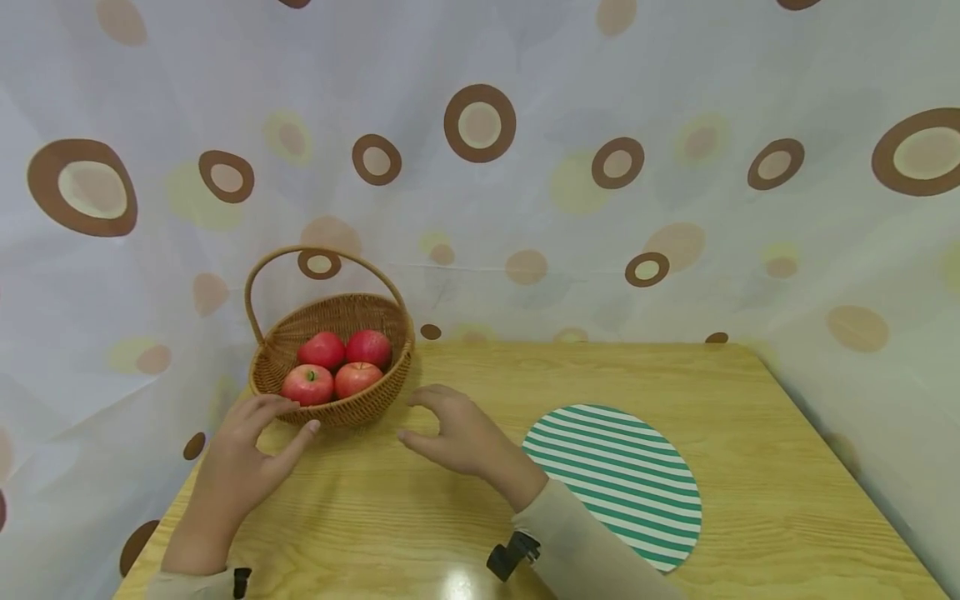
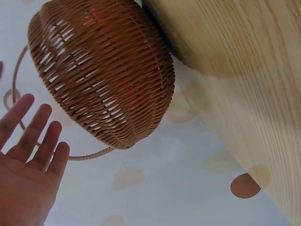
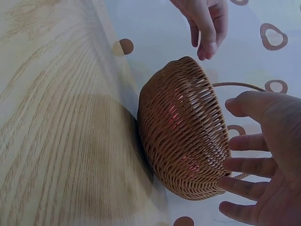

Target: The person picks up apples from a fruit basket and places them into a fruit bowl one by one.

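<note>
A brown wicker basket with a tall hoop handle stands at the left back of the table. Several red apples lie inside it. My left hand is at the basket's front left, fingers spread and fingertips close to the rim; whether they touch it I cannot tell. Off the basket's front right side is my right hand, thumb and fingers apart, holding nothing. In the right wrist view, the right hand's fingers reach toward the woven wall, and the left hand shows beyond.
A round mat with green and white stripes lies on the wooden table, partly beneath the right forearm in view. White cloth with brown and yellow circles hangs behind the table and along its sides.
</note>
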Demonstrator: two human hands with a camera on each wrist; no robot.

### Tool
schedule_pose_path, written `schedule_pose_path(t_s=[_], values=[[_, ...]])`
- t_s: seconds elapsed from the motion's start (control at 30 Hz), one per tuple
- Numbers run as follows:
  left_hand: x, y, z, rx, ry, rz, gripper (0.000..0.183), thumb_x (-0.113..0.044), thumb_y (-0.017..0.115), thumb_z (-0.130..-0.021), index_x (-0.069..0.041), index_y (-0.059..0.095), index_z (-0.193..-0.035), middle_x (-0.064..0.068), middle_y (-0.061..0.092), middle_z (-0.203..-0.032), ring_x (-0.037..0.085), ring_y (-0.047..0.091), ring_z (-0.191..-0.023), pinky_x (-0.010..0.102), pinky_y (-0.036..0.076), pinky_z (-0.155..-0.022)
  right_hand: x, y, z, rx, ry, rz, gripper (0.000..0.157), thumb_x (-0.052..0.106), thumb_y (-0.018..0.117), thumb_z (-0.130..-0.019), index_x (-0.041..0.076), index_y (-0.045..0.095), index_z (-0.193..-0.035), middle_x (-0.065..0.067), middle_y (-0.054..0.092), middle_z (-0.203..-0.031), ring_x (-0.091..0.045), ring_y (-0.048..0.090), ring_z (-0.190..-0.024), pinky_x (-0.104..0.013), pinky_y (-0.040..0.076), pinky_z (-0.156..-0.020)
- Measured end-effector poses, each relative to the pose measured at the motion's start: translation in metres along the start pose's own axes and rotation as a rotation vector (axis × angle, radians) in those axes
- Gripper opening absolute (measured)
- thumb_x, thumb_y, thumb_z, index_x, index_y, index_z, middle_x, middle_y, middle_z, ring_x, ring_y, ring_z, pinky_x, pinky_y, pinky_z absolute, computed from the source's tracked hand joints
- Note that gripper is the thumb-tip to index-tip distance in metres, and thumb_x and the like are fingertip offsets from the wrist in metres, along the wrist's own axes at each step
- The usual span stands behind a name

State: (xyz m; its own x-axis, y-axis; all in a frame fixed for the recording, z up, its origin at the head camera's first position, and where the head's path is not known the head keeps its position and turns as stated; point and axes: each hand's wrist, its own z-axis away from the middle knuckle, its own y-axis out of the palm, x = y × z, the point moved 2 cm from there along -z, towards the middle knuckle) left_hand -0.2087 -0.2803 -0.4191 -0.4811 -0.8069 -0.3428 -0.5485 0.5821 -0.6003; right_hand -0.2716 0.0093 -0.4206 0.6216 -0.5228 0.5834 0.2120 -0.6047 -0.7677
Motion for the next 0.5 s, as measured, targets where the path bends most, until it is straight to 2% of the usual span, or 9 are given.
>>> schedule_pose_path(t_s=[0.17, 0.27, 0.5], values=[[0.007, 0.002, -0.001, 0.015, -0.021, -0.021, 0.043, -0.017, 0.094, -0.078, 0.003, 0.077, -0.113, 0.017, 0.071, -0.116, 0.039, 0.064, -0.111, 0.048, 0.049, -0.093, -0.002, 0.005, -0.004, 0.014, 0.023, 0.003, 0.051, 0.038, 0.071, -0.102, 0.006, 0.066, -0.14, -0.012, 0.064, -0.148, -0.027, 0.059, -0.142, -0.043, 0.05, -0.118], [0.011, 0.002, -0.003, 0.027, -0.028, -0.02, 0.049, -0.019, 0.093, -0.08, 0.005, 0.074, -0.118, 0.022, 0.068, -0.123, 0.043, 0.062, -0.116, 0.057, 0.05, -0.094, -0.002, 0.006, -0.007, 0.008, 0.023, 0.015, 0.052, 0.039, 0.07, -0.102, 0.006, 0.065, -0.142, -0.012, 0.064, -0.149, -0.027, 0.059, -0.142, -0.043, 0.05, -0.118], [0.025, 0.002, -0.012, 0.06, -0.044, -0.028, 0.063, -0.026, 0.093, -0.079, 0.006, 0.07, -0.128, 0.026, 0.064, -0.131, 0.047, 0.06, -0.121, 0.067, 0.051, -0.097, -0.002, 0.006, -0.018, -0.021, 0.012, 0.024, 0.056, 0.037, 0.071, -0.101, 0.006, 0.061, -0.147, -0.012, 0.061, -0.152, -0.028, 0.056, -0.144, -0.045, 0.048, -0.12]])
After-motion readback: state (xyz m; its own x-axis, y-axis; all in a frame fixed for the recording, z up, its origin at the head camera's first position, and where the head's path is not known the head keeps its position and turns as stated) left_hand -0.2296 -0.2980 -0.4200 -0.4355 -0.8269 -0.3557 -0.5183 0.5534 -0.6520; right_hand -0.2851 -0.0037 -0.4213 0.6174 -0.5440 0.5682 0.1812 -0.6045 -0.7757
